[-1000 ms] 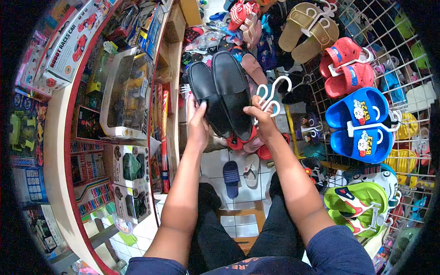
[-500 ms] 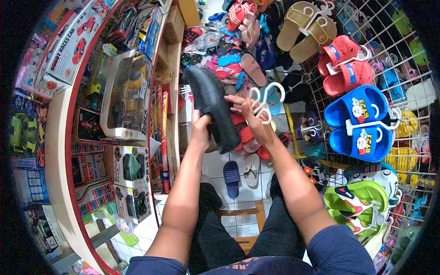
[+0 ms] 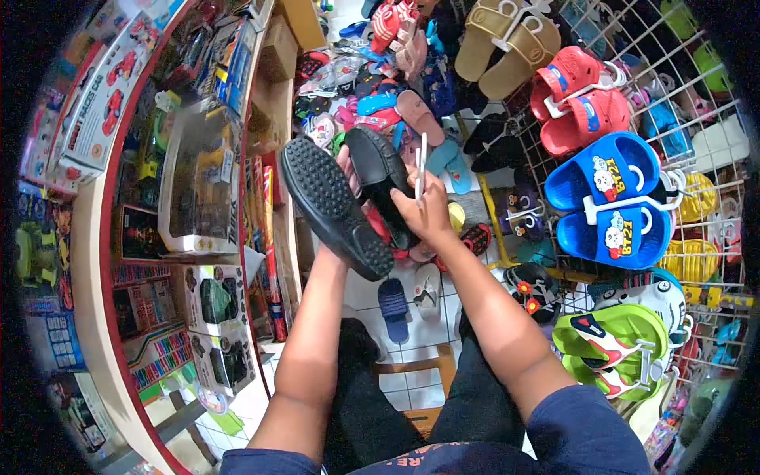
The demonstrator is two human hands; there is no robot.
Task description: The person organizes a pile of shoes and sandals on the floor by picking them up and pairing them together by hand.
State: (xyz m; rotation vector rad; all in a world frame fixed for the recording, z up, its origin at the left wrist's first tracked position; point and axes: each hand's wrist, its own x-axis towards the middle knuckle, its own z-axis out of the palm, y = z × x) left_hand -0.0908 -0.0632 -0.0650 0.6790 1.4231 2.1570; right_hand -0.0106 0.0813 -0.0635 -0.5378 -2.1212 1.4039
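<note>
A pair of black shoes is split between my hands above the floor. The left one, a black shoe [image 3: 336,210], shows its studded sole towards me; my left hand [image 3: 345,168] grips it, mostly hidden behind it. Beside it, the other black shoe [image 3: 378,162] is tilted with its opening showing. My right hand [image 3: 425,207] is closed around a white plastic shoe hanger [image 3: 421,162], seen nearly edge-on, and its thumb touches that second shoe's opening.
Many slippers and sandals [image 3: 372,95] lie heaped ahead. Blue slides [image 3: 609,237], red clogs [image 3: 586,123] and green sandals [image 3: 617,340] hang on a wire rack [image 3: 633,39] at right. A toy shelf [image 3: 91,261] stands at left. A navy slipper [image 3: 393,309] lies on the tiles.
The shoes have come apart into two, the left one turned sole towards me. My right hand, with fingers spread before, has moved left against the second shoe, and the hanger has turned edge-on.
</note>
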